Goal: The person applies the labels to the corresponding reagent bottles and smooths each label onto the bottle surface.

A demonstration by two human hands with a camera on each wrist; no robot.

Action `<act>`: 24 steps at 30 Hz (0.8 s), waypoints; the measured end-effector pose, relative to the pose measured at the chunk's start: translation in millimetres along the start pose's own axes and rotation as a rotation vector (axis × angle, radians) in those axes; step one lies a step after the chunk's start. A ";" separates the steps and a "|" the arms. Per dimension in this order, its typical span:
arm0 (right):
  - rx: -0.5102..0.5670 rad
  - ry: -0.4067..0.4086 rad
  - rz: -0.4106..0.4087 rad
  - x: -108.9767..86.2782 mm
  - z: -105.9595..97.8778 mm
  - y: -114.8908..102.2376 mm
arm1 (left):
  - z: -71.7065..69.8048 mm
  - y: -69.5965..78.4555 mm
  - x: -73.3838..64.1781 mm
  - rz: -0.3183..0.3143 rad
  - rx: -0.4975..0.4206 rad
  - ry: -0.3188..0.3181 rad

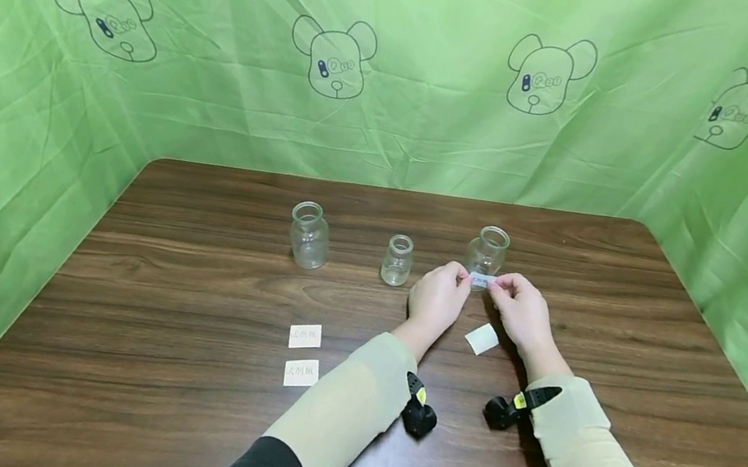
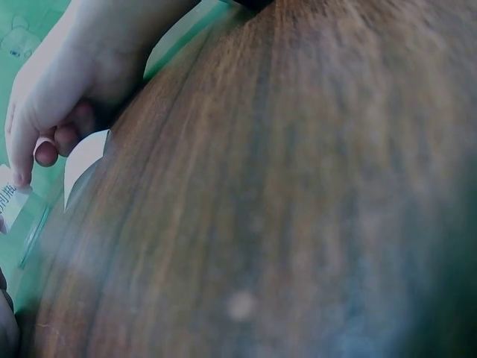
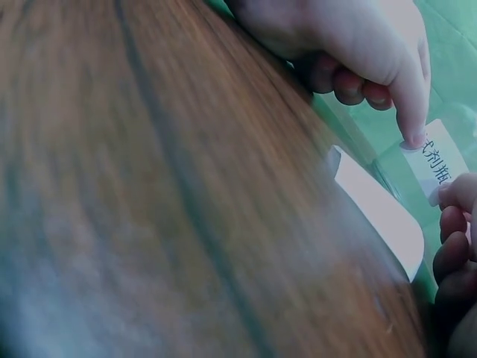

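Observation:
A small white label [image 1: 482, 280] with dark handwritten characters lies stretched between both hands at the front of the right-hand clear glass bottle [image 1: 492, 246]. My left hand [image 1: 438, 297] pinches the label's left end with thumb and fingertip. At its right end, my right hand [image 1: 523, 310] pinches it the same way. The right wrist view shows the writing on the label [image 3: 436, 158] between the two sets of fingertips. Below the hands on the table is a blank white piece of paper [image 1: 481, 338], its edge curling up in the right wrist view.
A small glass bottle [image 1: 397, 261] stands left of the hands, and a larger glass bottle [image 1: 309, 237] farther left. Two written labels, an upper label [image 1: 305, 337] and a lower label [image 1: 301, 373], lie left of the left forearm on the wooden table [image 1: 186, 276]. Green cloth [image 1: 406, 139] surrounds it.

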State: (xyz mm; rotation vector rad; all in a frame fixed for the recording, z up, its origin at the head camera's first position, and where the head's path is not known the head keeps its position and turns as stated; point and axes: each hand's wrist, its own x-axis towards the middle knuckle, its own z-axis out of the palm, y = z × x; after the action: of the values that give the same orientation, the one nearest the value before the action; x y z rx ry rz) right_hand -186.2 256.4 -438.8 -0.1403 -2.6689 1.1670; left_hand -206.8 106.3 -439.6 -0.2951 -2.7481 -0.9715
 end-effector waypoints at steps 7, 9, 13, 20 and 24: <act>0.001 0.011 0.011 0.1 0.8 -0.4 | 0.3 0.2 0.7 0.008 0.018 -0.005; 0.001 0.012 0.013 0.1 0.9 -0.7 | 0.1 0.2 0.6 0.011 0.023 -0.004; -0.004 0.017 0.019 -0.2 1.8 -1.0 | -0.5 0.0 -0.1 0.021 0.027 0.004; -0.008 0.019 0.011 0.0 2.3 -0.8 | -0.3 -2.5 0.5 0.041 0.028 0.018; 0.020 0.010 0.018 -1.1 -1.7 0.4 | -1.5 -2.9 1.2 0.046 -0.032 0.011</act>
State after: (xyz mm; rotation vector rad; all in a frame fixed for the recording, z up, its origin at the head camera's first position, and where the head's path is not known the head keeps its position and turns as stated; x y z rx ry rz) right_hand -184.7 257.7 -438.1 -0.1669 -2.6522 1.1948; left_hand -208.6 103.2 -439.9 -0.3559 -2.7058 -1.0025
